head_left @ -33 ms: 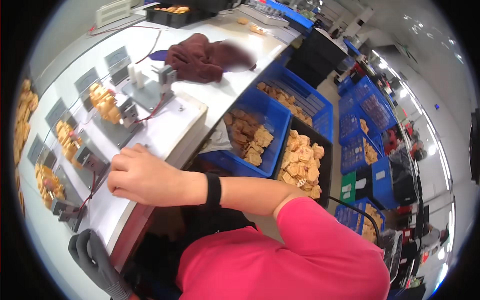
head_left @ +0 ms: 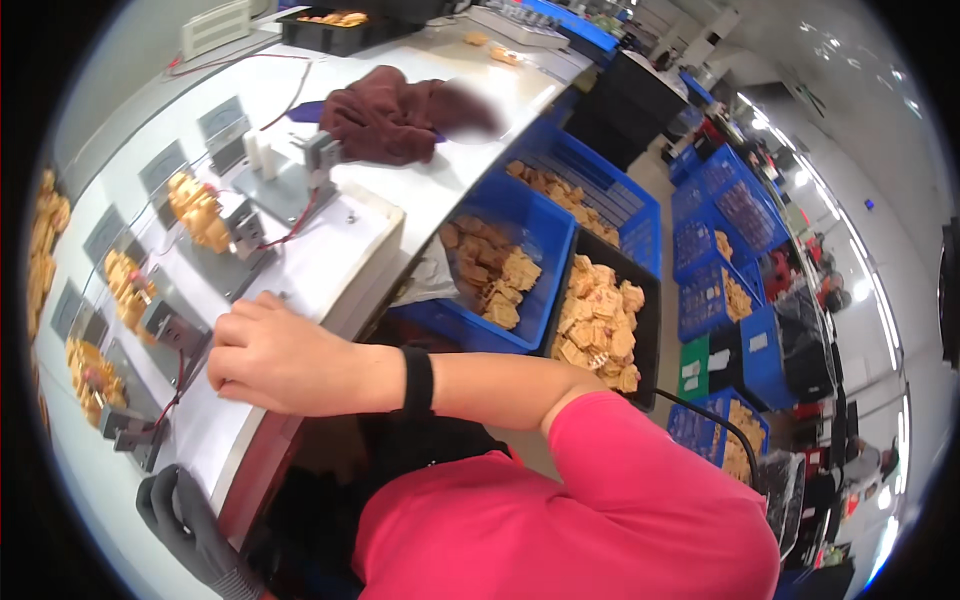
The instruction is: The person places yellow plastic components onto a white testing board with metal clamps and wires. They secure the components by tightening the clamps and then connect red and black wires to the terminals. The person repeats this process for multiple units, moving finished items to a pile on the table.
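Note:
My right hand, bare with a black wristband and a pink sleeve behind it, reaches left across the white bench. Its fingers are curled down next to a grey clamp fixture with a red wire. What the fingers hold, if anything, is hidden. My left hand wears a dark grey glove and rests at the bench's near edge, fingers apart and holding nothing. Amber-yellow parts sit in a row of grey fixtures along the left side of the bench.
A maroon cloth lies farther back on the bench. Beside the bench stand a blue crate and a black tray, both holding tan parts. More blue crates line the aisle on the right. A black tray sits at the far end.

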Motion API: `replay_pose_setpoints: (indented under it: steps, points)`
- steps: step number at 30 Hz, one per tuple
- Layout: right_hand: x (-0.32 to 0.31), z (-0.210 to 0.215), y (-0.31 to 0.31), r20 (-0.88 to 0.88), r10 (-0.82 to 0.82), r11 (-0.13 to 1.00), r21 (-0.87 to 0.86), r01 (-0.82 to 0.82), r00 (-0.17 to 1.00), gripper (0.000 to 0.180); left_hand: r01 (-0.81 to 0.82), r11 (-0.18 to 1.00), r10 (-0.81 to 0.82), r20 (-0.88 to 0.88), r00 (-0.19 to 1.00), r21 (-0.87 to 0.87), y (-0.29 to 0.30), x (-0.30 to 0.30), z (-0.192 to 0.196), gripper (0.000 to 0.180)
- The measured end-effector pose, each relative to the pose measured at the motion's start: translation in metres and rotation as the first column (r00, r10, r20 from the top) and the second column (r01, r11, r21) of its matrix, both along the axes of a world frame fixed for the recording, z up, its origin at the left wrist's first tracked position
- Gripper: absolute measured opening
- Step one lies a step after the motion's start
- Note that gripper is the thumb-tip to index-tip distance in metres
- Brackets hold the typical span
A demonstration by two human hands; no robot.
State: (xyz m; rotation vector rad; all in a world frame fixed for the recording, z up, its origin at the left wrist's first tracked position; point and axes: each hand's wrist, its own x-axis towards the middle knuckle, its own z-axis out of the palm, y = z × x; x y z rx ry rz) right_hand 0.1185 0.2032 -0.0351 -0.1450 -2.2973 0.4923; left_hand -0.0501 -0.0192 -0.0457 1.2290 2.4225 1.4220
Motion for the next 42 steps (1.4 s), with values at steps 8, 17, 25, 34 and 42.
replay_pose_setpoints:
  steps: [8,17,25,34,42]
  points:
    - [-0.007,-0.003,-0.003,-0.015,-0.044,0.999,-0.006,0.044,0.999,0.010,0.067,0.998,-0.066,-0.069,0.995,0.005,-0.008,-0.013,-0.010,0.030]
    - [-0.007,0.000,-0.005,-0.010,-0.060,0.997,-0.049,0.059,0.998,0.011,0.015,0.999,-0.014,-0.011,1.000,0.030,-0.002,-0.002,-0.003,0.023]
    - [-0.004,0.008,-0.003,-0.009,-0.041,0.997,-0.063,0.040,0.999,0.011,-0.006,1.000,0.006,-0.008,1.000,0.026,0.000,0.005,0.004,0.021]
    - [-0.005,0.014,-0.003,0.076,0.016,0.996,-0.088,-0.010,0.997,0.006,-0.072,0.996,0.076,-0.074,0.994,0.057,0.006,0.022,0.016,0.016]
    - [-0.002,0.022,-0.007,0.210,0.008,0.994,-0.107,0.014,0.978,0.010,-0.169,0.984,0.174,-0.100,0.980,0.063,0.010,0.026,0.020,0.015]
